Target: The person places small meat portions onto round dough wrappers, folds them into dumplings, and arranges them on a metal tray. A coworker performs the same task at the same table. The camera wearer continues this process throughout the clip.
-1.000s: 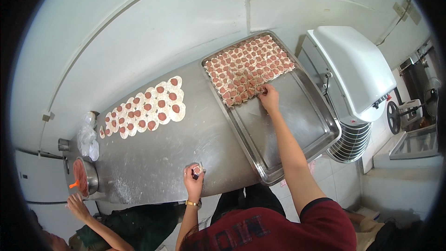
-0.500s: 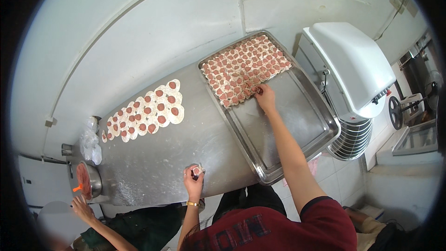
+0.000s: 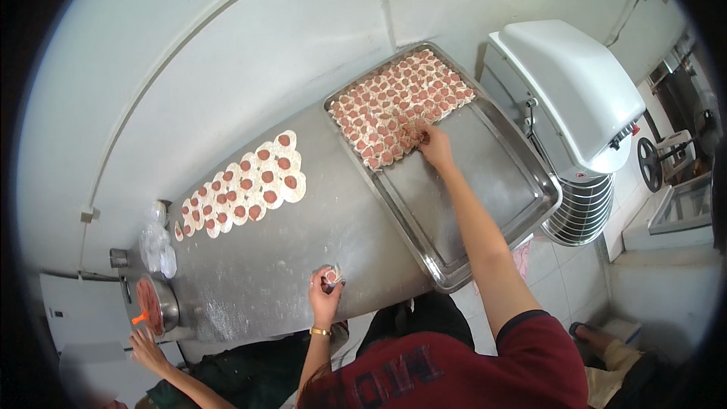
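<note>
My left hand (image 3: 325,299) is raised over the near edge of the metal table (image 3: 265,265), its fingers curled round a small open-topped dumpling (image 3: 332,276) with a pale wrapper. Over the large metal tray (image 3: 473,174), my right hand (image 3: 437,147) has its fingers pinched at the near border of the packed dumplings (image 3: 401,98). It seems to grip one there, though the fingers partly hide it. Those dumplings show pink meat tops and fill the tray's far part. Left of the tray lie round flat wrappers (image 3: 291,162), each bearing a dab of meat.
A steel bowl of pink filling (image 3: 149,304) with an orange-handled tool (image 3: 140,318) stands at the far left. Another person's hand (image 3: 149,352) is near it. Plastic bags (image 3: 155,246) lie behind. A white mixer (image 3: 568,95) with a wire guard stands right of the tray.
The whole view has tilted and shifted slightly. My right hand has edged a little farther in among the dumplings. My left hand still holds its dumpling in about the same place.
</note>
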`<act>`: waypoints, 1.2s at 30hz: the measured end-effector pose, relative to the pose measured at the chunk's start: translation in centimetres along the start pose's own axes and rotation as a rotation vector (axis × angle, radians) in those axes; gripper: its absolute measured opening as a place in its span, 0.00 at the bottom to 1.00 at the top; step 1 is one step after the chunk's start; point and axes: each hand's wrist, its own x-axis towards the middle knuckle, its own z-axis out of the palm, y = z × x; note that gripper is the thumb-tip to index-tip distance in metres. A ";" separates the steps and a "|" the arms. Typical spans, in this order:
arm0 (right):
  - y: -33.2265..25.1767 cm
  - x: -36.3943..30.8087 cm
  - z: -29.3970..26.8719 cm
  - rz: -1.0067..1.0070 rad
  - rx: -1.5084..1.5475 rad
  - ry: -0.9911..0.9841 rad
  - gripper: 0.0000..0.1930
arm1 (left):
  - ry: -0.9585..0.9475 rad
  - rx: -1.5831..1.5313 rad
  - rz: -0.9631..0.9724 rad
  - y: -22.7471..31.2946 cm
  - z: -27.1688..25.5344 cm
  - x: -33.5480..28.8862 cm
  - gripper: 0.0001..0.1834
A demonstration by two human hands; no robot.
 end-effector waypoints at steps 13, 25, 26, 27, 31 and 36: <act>-15.0 -18.7 2.8 -0.073 0.227 -0.773 0.29 | 0.419 -0.006 -0.148 -10.7 -7.4 7.4 0.10; -19.3 -26.3 8.3 -0.268 -0.105 -0.805 0.21 | 0.686 0.236 -0.241 -13.2 -8.9 17.5 0.11; -19.4 -26.2 8.1 -0.248 -0.006 -0.770 0.19 | 0.694 0.264 -0.214 -13.3 -9.0 18.3 0.11; -19.4 -25.9 7.6 -0.192 0.065 -0.761 0.18 | 0.685 0.287 -0.209 -13.4 -9.1 19.1 0.11; -18.0 -23.2 3.4 0.008 0.231 -0.549 0.16 | 0.687 0.178 -0.203 -13.6 -9.2 21.5 0.12; -11.3 -15.0 -2.9 0.108 0.025 -0.057 0.14 | 0.527 0.040 -0.247 -13.6 -9.2 23.2 0.15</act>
